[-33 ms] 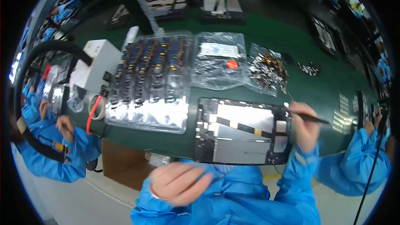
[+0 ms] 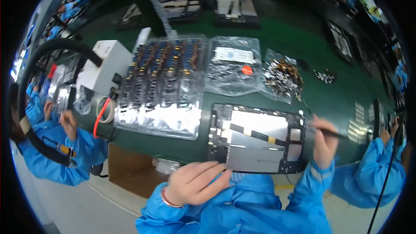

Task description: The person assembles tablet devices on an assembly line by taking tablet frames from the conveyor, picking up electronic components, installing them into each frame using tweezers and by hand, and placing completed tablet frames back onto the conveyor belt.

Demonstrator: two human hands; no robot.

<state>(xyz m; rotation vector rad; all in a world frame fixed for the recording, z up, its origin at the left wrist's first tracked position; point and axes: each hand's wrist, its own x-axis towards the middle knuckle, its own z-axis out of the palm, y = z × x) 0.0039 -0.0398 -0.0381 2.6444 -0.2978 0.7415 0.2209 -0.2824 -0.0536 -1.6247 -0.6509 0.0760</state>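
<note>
An opened tablet (image 2: 255, 159) lies on the green bench in front of me. Its inside shows silvery plates, a black ribbon strip and dark edges. My left hand (image 2: 198, 184) is at its near left corner, fingers stretched out, fingertips at or just over the edge; contact is hard to judge. Just off the tablet's right side, my right hand (image 2: 325, 143) is closed around dark, slim tweezers (image 2: 331, 133), blurred by motion. Behind the tablet are a clear bag of small metallic and gold parts (image 2: 282, 78) and a small pile of parts (image 2: 325, 76).
A clear tray (image 2: 162, 128) with rows of small components stands left, beside a white box (image 2: 106, 67), a tape roll (image 2: 107, 112) and a thick black hose (image 2: 27, 76). A plastic bag (image 2: 232, 82) lies behind. Co-workers in blue sit either side; a cardboard box (image 2: 130, 169) is below the bench edge.
My left hand has moved up and to the right, reaching the tablet's near left corner. The right hand, still with the tweezers, has shifted slightly right and nearer. The whole view has shifted a little.
</note>
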